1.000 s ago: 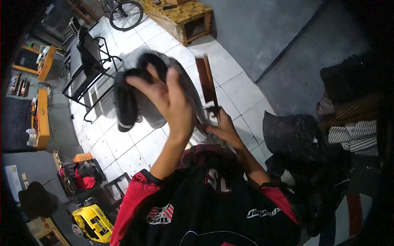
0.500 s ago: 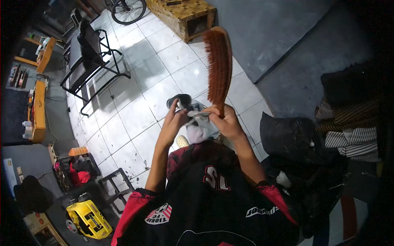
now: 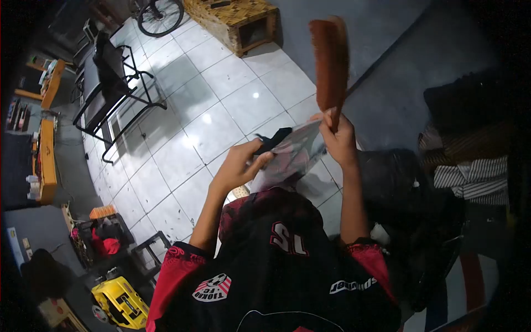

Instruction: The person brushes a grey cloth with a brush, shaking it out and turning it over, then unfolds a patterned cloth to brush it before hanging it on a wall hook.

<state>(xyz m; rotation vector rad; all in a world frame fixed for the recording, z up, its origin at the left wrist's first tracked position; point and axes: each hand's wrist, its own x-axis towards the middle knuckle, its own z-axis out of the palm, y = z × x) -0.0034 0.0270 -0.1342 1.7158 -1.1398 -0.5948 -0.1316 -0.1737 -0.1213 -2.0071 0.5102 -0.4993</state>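
Note:
My right hand (image 3: 340,139) is closed around the handle of a brush (image 3: 330,66) with reddish-brown bristles, held upright. The same hand pinches the right corner of a thin, pale, partly see-through sheet (image 3: 296,155). That sheet stretches tilted between both hands above my lap. At its upper left edge lies a dark, cloth-like piece (image 3: 276,139). My left hand (image 3: 243,161) is closed on this dark piece, thumb and fingers at its near end.
A black metal-framed chair (image 3: 105,83) and a bicycle wheel (image 3: 160,19) stand on the tiled floor (image 3: 221,116). A patterned wooden box (image 3: 235,19) is at the back. Left are a yellow toy car (image 3: 120,301) and an open bin (image 3: 105,235); folded striped cloths (image 3: 475,182) lie right.
The brush and my right hand have moved right and upward. The bunched pale sheet is now spread taut between my hands, and the dark piece has shifted right.

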